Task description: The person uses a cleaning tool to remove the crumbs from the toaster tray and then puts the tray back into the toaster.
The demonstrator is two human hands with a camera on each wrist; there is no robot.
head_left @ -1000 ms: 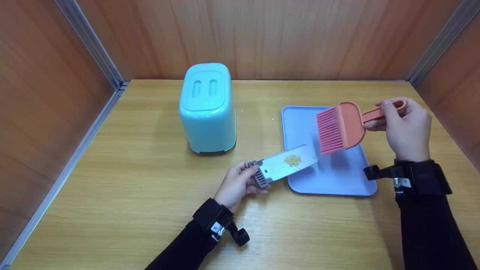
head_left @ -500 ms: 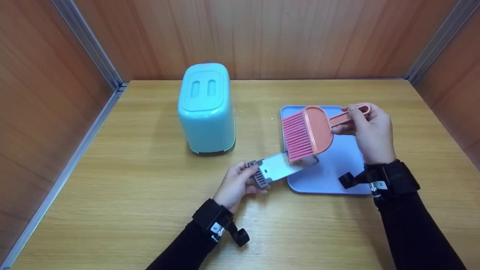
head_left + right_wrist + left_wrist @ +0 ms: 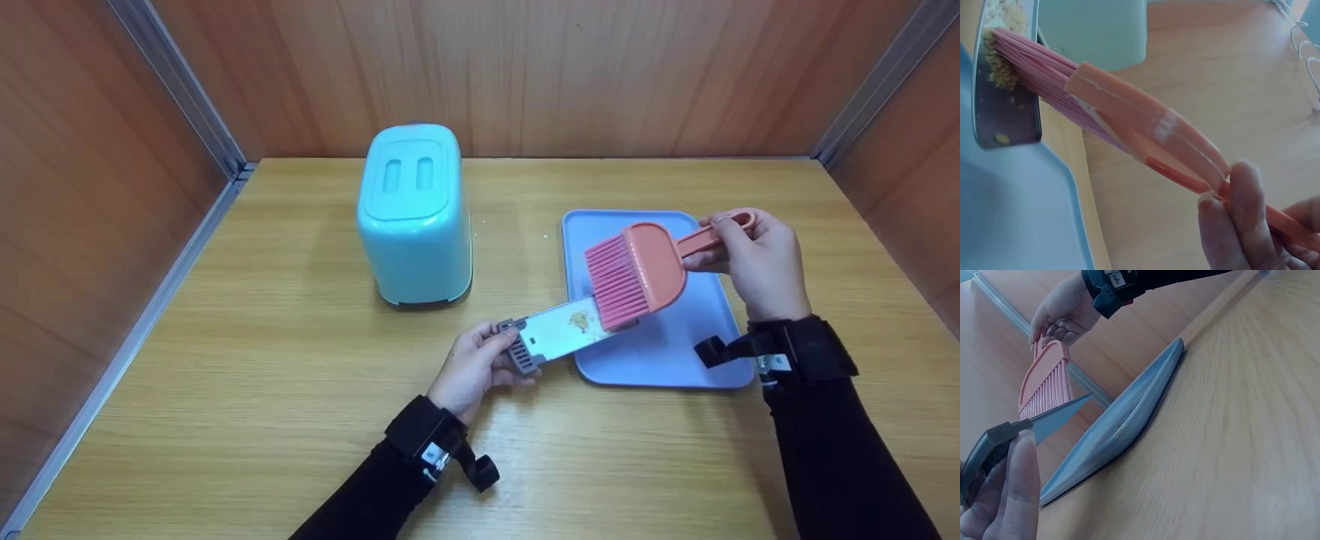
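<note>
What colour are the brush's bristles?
Pink, a shade deeper than the salmon back of the brush; the head view shows it best.

A light wooden table (image 3: 247,360) carries the things, closed in by wood-panelled walls (image 3: 525,67) on the left, far and right edges. A turquoise lidded container (image 3: 415,217) stands toward the far edge, left of centre. A pale blue tray (image 3: 660,360) lies flat toward the right edge (a few tiny crumbs (image 3: 546,237) dot the wood between them).
</note>
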